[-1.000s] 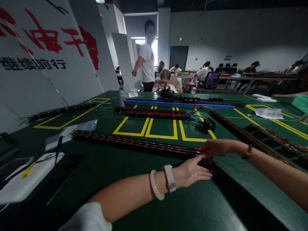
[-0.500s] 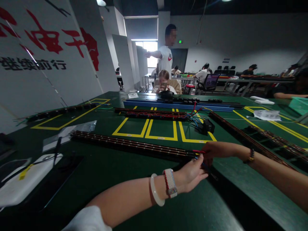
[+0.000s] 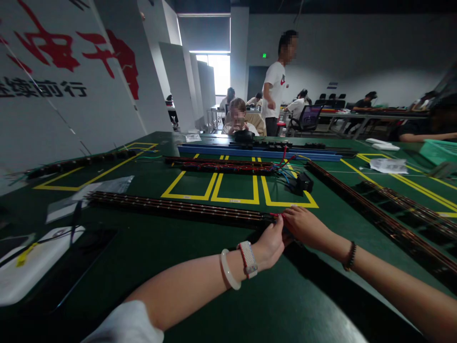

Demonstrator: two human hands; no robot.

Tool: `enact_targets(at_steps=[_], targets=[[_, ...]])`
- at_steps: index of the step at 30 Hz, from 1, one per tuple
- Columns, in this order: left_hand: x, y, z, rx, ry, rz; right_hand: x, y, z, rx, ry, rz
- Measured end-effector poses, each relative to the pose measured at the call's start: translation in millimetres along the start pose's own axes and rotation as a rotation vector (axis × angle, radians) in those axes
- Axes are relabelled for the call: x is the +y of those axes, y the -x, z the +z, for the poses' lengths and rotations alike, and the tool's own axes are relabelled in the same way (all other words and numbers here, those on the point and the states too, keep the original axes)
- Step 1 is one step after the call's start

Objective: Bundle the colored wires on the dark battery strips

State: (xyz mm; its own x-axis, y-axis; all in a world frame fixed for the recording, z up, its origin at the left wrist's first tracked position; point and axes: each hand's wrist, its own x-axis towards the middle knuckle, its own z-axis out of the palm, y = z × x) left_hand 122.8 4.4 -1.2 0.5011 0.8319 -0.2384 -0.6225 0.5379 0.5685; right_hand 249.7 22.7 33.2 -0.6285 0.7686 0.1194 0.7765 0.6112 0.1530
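Observation:
A long dark strip [image 3: 178,207] with rows of small parts lies across the green table [image 3: 200,257] in front of me. Short red wires [image 3: 275,215] stick out of its right end. My left hand [image 3: 271,243] and my right hand [image 3: 303,224] meet at that end, fingers pinched around the wire ends. My left wrist carries a pale bangle and a woven band, my right wrist a dark bead bracelet.
Yellow taped boxes [image 3: 235,188] mark the table beyond the strip. More wired strips [image 3: 228,166], a blue rail [image 3: 257,153] and a small black box [image 3: 304,182] lie further back; other long strips [image 3: 385,219] run along the right. A white tray [image 3: 32,264] sits at left. People sit and stand behind.
Both my hands have closed in together on the strip's right end. The view has shifted right. The standing person in white has walked to the right.

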Motion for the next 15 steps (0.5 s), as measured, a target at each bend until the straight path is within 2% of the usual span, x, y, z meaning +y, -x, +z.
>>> enact_targets(at_steps=[6, 9, 12, 15], targets=[[-1, -1, -0.3, 0.050, 0.028, 0.002, -11, 13, 10, 0.148, 0.037, -0.012], [-1, -1, -0.1, 0.065, 0.036, -0.017, -11, 15, 8, 0.161, 0.008, -0.003], [1, -1, 1.4, 0.058, 0.049, -0.027, -5, 14, 2, 0.112, -0.157, 0.027], [2, 1, 3.6, 0.032, 0.039, -0.010, 6, 12, -5, 0.039, -0.469, 0.088]])
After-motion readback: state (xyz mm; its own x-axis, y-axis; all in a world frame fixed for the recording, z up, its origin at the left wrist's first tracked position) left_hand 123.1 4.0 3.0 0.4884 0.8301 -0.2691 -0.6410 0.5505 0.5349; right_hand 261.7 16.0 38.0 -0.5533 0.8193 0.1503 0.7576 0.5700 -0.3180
